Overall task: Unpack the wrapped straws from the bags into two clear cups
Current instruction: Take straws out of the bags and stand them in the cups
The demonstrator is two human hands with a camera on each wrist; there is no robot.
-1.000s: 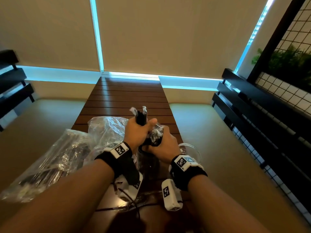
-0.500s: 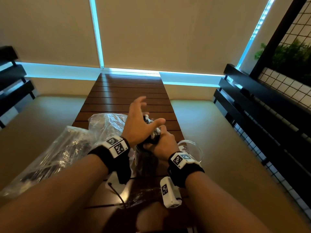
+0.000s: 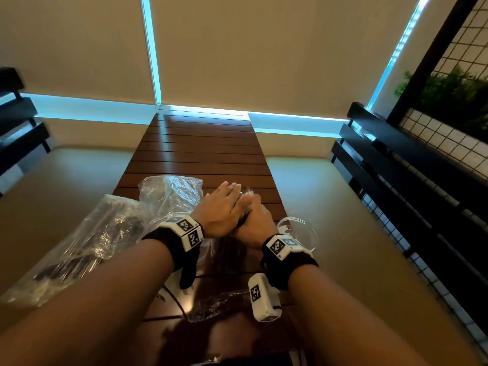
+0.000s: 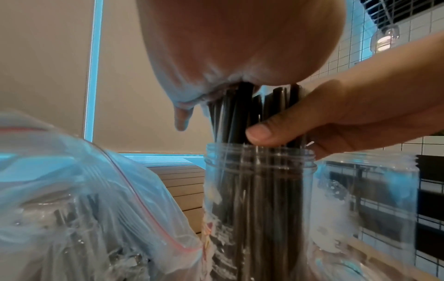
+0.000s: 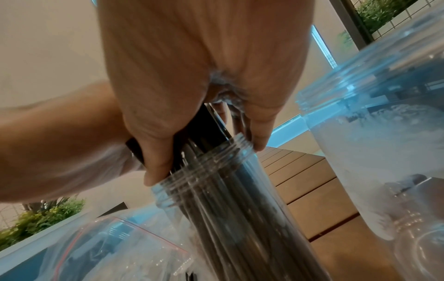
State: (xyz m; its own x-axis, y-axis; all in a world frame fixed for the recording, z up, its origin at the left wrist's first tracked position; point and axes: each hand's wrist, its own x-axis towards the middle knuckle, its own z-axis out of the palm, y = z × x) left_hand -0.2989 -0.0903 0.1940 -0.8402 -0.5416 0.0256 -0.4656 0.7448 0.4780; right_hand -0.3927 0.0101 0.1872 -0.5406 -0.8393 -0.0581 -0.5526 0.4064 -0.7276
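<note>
A bundle of black wrapped straws (image 4: 240, 117) stands in a clear cup (image 4: 259, 190) on the slatted wooden table (image 3: 200, 154). My left hand (image 3: 221, 207) lies flat on the straw tops, fingers straight, its palm (image 4: 240, 47) pressing down. My right hand (image 3: 256, 223) grips the bundle just above the cup rim, its thumb (image 4: 266, 133) across the front. In the right wrist view its fingers (image 5: 158, 152) curl round the straws (image 5: 206, 123) at the cup (image 5: 216, 190). A second clear cup (image 3: 298, 231) stands just right of it, without straws.
A zip bag (image 3: 87, 241) still holding straws lies at the left table edge, a crumpled clear bag (image 3: 171, 196) behind it. One wrapped straw (image 3: 219, 305) and thin cables lie near me. Beige benches flank the narrow table; a black rail (image 3: 396, 167) runs along the right.
My left hand let go of the bundle's top, opened, and came down flat on the straw ends. The straws sit lower in the cup. The right hand kept its grip.
</note>
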